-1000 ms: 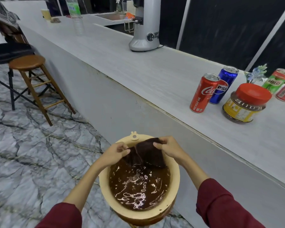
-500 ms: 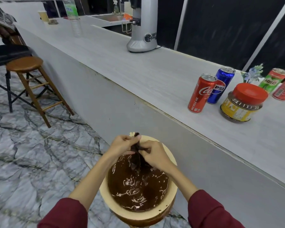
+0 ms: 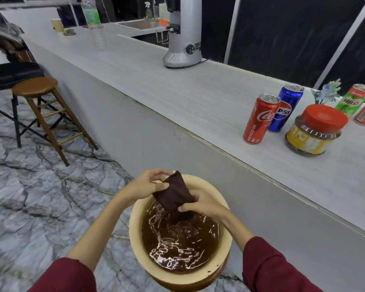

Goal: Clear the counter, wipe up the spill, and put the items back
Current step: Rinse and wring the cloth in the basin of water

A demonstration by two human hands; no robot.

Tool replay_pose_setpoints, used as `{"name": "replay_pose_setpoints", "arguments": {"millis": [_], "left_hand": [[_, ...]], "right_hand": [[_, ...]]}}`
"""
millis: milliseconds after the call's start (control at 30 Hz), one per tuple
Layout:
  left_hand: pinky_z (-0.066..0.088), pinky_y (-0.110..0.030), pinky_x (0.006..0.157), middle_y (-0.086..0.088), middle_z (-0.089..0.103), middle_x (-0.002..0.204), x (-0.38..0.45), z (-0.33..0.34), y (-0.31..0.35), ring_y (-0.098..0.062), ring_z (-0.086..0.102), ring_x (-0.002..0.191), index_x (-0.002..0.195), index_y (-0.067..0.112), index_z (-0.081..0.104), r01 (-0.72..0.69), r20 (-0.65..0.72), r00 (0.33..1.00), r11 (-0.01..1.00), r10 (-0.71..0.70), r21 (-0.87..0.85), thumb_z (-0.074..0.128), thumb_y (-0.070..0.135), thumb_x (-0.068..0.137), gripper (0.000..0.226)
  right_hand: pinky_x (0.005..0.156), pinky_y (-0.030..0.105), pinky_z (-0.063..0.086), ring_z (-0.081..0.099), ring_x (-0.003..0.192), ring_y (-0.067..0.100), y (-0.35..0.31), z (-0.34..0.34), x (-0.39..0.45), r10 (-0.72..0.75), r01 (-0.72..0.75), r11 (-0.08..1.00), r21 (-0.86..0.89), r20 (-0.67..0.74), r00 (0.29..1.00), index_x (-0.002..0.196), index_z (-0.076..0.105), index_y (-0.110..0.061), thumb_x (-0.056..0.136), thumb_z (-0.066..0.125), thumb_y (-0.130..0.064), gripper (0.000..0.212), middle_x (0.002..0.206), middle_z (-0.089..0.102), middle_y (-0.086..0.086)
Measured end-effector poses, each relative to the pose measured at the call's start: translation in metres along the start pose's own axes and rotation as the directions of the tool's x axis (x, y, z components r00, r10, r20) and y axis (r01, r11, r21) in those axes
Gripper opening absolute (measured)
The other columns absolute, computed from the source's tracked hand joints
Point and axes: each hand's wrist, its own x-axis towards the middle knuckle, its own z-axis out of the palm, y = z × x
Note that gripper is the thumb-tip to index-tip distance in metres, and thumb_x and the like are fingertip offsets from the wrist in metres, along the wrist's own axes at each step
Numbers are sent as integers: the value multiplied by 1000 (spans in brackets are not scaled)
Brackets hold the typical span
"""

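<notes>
Both of your hands are on the dark brown cloth (image 3: 174, 193) over the tan basin (image 3: 135, 234), which sits low in front of you and holds brown water. Your left hand (image 3: 144, 185) pinches the cloth's upper corner between thumb and curled fingers; your right hand (image 3: 200, 205) has its fingers wrapped round the lower end, which dips toward the water. The cloth runs slanted between the two grips.

To your right, the long pale counter (image 3: 177, 95) stretches away. Near its right end stand a red cola can (image 3: 259, 119) touching a blue Pepsi can (image 3: 286, 107), a red-lidded jar (image 3: 315, 131) just beside them, and a green Milo can (image 3: 355, 99) farther right behind a small plant (image 3: 327, 91). A silver appliance (image 3: 183, 39) stands farther along, with a plastic bottle (image 3: 92, 20) beyond. A wooden stool (image 3: 40, 98) stands on the marble floor at the left.
</notes>
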Motion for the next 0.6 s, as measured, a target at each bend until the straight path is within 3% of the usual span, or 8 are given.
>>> {"name": "replay_pose_setpoints", "arguments": {"millis": [67, 100, 200, 267, 333, 467, 600], "left_hand": [[51, -20, 68, -5, 54, 98, 0, -1, -4, -20, 59, 83, 122, 32, 43, -42, 85, 996, 985, 28, 170, 57, -3, 83, 54], [51, -20, 73, -6, 50, 107, 0, 3, -8, -17, 58, 89, 129, 35, 34, -83, 150, 988, 959, 43, 271, 61, -3, 79, 69], [47, -34, 92, -2, 32, 124, 5, 25, -23, -20, 44, 110, 135, 45, 21, -178, 223, 974, 717, 32, 674, 74, 10, 67, 93], [48, -39, 89, -3, 27, 125, 13, 37, -32, -26, 46, 106, 131, 47, 27, -198, 180, 980, 559, 87, 805, 73, 15, 69, 83], [47, -38, 89, -5, 26, 129, 21, 41, -42, -27, 47, 107, 127, 39, 38, -183, 128, 981, 478, 144, 859, 71, 24, 74, 64], [36, -38, 102, -7, 27, 134, 28, 46, -70, -26, 33, 124, 118, 28, 51, -126, 93, 990, 368, 106, 921, 64, 39, 78, 44], [30, -37, 108, -9, 28, 142, 31, 56, -95, -27, 30, 130, 122, 18, 48, -121, 106, 992, 349, 62, 929, 57, 30, 83, 42]], "right_hand": [[92, 40, 48, 63, 93, 19, 3, -3, -1, 34, -34, 999, -28, 0, 999, 102, 65, -7, 75, 68, -15, 29, 100, 69, 10], [93, 40, 48, 63, 96, 22, 4, -4, -1, 53, -53, 998, -37, 8, 999, 105, 64, -8, 74, 67, -17, 33, 104, 69, 12], [92, 37, 49, 62, 101, 25, 8, -10, -2, 78, -76, 997, -29, 74, 994, 112, 61, -7, 76, 64, -12, 36, 113, 66, 17], [91, 33, 49, 61, 103, 23, 9, -13, -1, 99, -95, 995, -44, 110, 989, 113, 61, -9, 77, 66, -10, 37, 114, 65, 14], [91, 31, 48, 60, 102, 20, 13, -14, 2, 122, -108, 988, -114, 126, 984, 112, 59, -13, 74, 72, -16, 40, 111, 65, 8], [90, 36, 48, 54, 100, 18, 31, -2, 13, 137, -98, 894, -437, 59, 989, 111, 47, -18, 60, 83, -33, 65, 114, 55, 2], [89, 42, 46, 52, 107, 29, 50, 13, 26, 129, -64, 723, -688, 44, 991, 119, 38, -13, 62, 80, -33, 74, 120, 53, 8]]}}
